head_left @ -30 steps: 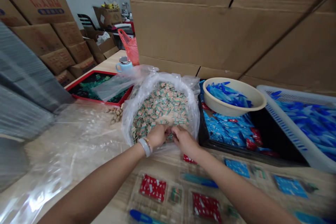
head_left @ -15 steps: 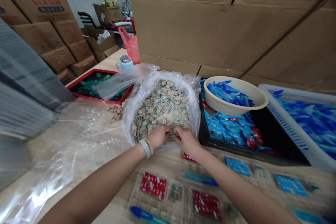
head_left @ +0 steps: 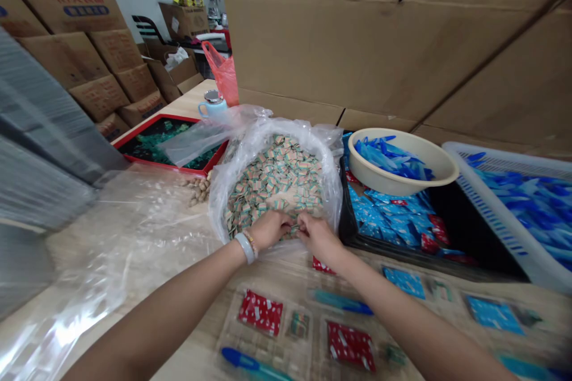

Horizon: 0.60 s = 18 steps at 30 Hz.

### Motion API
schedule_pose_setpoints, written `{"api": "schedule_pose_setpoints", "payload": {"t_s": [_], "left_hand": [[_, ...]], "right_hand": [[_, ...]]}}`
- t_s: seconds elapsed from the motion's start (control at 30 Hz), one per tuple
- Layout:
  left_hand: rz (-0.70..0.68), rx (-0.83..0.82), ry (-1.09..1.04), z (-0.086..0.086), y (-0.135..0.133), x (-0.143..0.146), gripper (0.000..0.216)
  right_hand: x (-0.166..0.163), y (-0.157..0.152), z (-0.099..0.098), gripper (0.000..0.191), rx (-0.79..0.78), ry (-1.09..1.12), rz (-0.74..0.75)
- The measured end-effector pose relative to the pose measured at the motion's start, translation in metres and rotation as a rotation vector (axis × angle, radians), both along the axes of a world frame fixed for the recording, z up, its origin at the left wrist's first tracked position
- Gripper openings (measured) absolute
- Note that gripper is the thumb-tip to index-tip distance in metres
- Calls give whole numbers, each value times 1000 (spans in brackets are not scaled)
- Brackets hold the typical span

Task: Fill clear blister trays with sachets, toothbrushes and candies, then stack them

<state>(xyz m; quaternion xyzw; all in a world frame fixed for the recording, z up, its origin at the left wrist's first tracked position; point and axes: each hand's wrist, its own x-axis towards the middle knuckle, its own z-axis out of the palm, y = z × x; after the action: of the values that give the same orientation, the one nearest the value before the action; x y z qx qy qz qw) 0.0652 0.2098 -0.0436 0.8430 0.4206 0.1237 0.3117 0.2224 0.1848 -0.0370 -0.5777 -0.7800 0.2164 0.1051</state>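
Both hands are digging into the near edge of a clear plastic bag (head_left: 223,190) full of small green-and-tan wrapped candies (head_left: 272,175). The left hand (head_left: 267,230) and right hand (head_left: 318,237) are meeting fingertip to fingertip, curled fingers pinching a few candies between them, right by the black tray of blue sachets (head_left: 384,214).

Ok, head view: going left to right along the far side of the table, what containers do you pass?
Red-rimmed tray → clear plastic bag of small striped packets, with the left hand and right hand at its near edge → beige bowl → white basket.
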Motion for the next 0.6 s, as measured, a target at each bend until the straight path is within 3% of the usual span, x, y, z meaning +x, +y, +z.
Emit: {"api": "schedule_pose_setpoints", "payload": {"t_s": [0.2, 0.3, 0.43, 0.6], "left_hand": [[-49, -9, 39, 3, -2, 0, 16], [-10, 18, 109, 9, -7, 4, 18], [39, 69, 134, 15, -9, 2, 18], [200, 113, 144, 20, 1, -19, 18]], "right_hand": [[-2, 0, 2, 9, 63, -119, 88], [0, 1, 2, 7, 58, -142, 89], [5, 15, 3, 12, -70, -26, 142], [-19, 45, -4, 26, 84, -52, 52]]}}
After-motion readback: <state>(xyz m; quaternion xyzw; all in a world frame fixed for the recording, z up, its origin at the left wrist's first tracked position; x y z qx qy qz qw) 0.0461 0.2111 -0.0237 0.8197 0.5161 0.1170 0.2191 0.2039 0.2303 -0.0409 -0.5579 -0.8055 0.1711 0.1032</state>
